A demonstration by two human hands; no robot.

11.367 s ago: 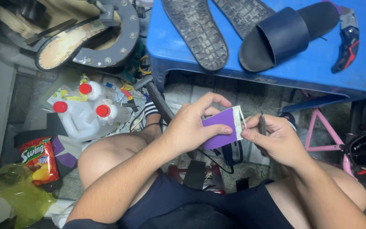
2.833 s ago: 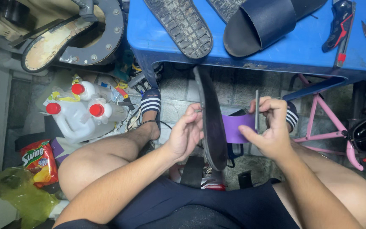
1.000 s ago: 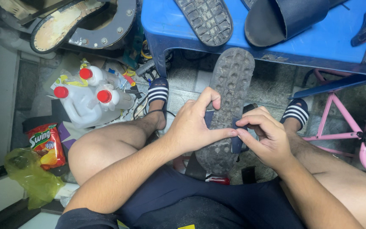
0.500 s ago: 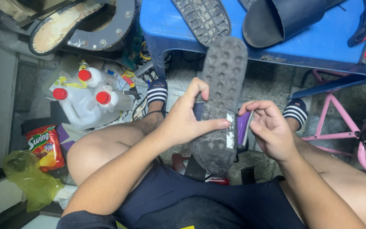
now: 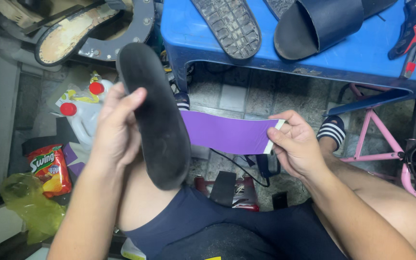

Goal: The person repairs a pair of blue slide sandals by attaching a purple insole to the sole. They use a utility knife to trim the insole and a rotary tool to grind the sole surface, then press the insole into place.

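Shoe-repair workshop — soles [image 5: 227,26], pliers [image 5: 412,31]

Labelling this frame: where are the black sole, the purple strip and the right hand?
Black sole [image 5: 157,125], head view, middle of its smooth face.
Purple strip [image 5: 225,135], head view, its middle.
Right hand [image 5: 297,147], head view, its back.

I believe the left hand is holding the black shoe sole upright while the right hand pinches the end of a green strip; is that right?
Not quite: the strip is purple, not green, as the head view shows. The rest stands: the left hand holds the black shoe sole upright, and the right hand pinches the strip's white-edged end.
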